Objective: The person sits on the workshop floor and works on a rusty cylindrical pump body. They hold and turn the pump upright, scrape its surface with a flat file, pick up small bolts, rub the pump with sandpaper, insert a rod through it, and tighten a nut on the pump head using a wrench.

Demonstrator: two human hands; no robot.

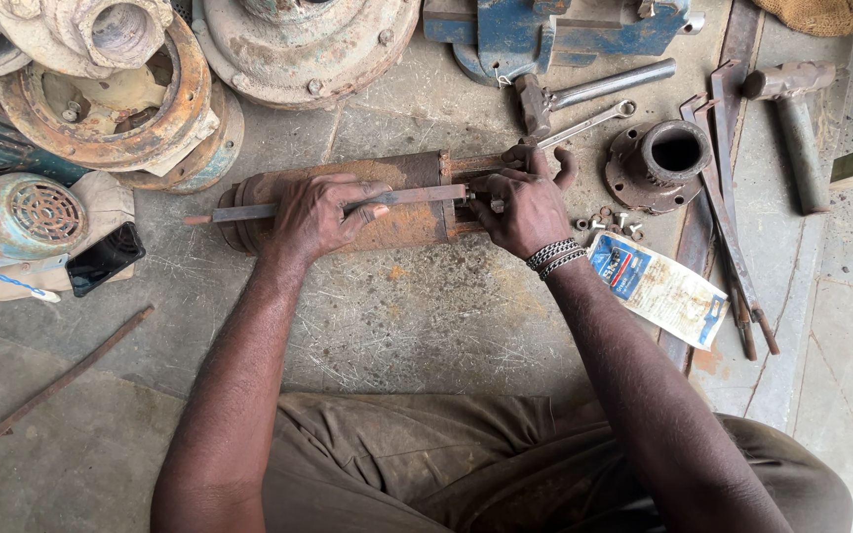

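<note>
Rust-brown motor body point(387, 202) lies on its side across the stone floor point(397, 316), just past my knees. My left hand point(320, 212) is spread over its middle, thumb and fingers pinning a long flat steel bar point(348, 202) along the top. My right hand point(523, 205) is clenched at the open end, fingertips pinching something small there; what it is, I cannot tell. By my judgement the casing is partly stripped: a flanged end piece point(661, 163) sits apart to the right, a scatter of small nuts and washers point(609, 222) lies loose beside it, and the main body is not yet apart.

Count, as far as visible:
- one motor body under the hands
- one flat bar
- one flanged end piece
- two hammers point(792, 118), one by the vise, one far right
- one slim spanner point(589, 123)
- one blue vise point(555, 35)
- one printed paper packet point(659, 286)
- one thin rusty rod point(76, 370) at left
- three or more old pump casings point(120, 99) stacked top left
- loose nuts: too small to count surely
</note>
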